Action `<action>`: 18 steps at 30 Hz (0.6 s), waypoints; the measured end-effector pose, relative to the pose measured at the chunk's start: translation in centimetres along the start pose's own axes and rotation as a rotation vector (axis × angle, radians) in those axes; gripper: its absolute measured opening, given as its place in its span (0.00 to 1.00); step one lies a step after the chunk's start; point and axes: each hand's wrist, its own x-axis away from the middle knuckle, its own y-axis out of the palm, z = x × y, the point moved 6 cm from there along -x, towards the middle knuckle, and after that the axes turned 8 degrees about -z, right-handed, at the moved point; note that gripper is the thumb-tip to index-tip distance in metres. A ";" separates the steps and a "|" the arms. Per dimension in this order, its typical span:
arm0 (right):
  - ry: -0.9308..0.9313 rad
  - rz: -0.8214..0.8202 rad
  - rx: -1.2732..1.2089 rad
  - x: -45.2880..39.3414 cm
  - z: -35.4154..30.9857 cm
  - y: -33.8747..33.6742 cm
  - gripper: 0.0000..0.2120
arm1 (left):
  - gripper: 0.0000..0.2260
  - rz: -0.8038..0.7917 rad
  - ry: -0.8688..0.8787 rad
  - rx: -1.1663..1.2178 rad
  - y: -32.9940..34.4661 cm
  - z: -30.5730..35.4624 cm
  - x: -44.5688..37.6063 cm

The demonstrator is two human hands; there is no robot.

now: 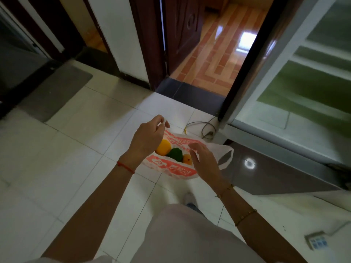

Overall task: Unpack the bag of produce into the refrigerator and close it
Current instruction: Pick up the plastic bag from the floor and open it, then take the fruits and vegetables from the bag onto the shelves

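A white plastic bag (171,168) with orange-red print hangs open low over the tiled floor. Inside it I see a yellow pepper (163,147), a green pepper (175,154) and an orange fruit (187,159). My left hand (147,137) pinches one white handle of the bag between its fingertips and holds it up. My right hand (204,161) hovers over the bag's right side, fingers spread, holding nothing. The bag's other handle (225,158) droops loose to the right. The refrigerator (307,88) stands open at the right, its white shelves showing.
The refrigerator's dark door (266,168) lies low to the right of the bag. A yellow and grey cable (201,128) trails on the floor by the fridge base. A power strip (317,242) sits at the lower right. An open doorway (214,59) is ahead, a grey mat (57,92) at the left.
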 end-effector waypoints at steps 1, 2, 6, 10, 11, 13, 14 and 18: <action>0.014 0.020 -0.004 1.0 -0.2 -0.1 0.16 | 0.10 -0.017 0.031 -0.014 0.1 0.9 0.8; 0.033 0.039 -0.006 2.1 -0.2 -0.3 0.13 | 0.09 -0.037 0.061 -0.021 0.3 1.7 1.5; 0.176 0.074 -0.034 6.2 0.0 -0.9 0.10 | 0.10 -0.102 0.164 0.041 1.1 5.1 3.6; 0.272 0.055 -0.074 9.8 0.5 -1.7 0.12 | 0.15 -0.202 0.223 0.133 2.6 8.1 5.0; 0.286 0.064 -0.080 10.6 0.7 -2.0 0.12 | 0.16 -0.219 0.236 0.132 3.1 8.8 5.4; 0.305 0.094 -0.089 12.1 1.2 -2.6 0.12 | 0.17 -0.248 0.280 0.095 4.1 10.3 6.2; 0.305 0.111 -0.091 12.8 1.4 -2.9 0.11 | 0.18 -0.262 0.309 0.056 4.6 11.0 6.6; 0.323 0.153 -0.084 15.3 2.3 -3.9 0.10 | 0.19 -0.295 0.384 -0.121 6.9 13.5 8.0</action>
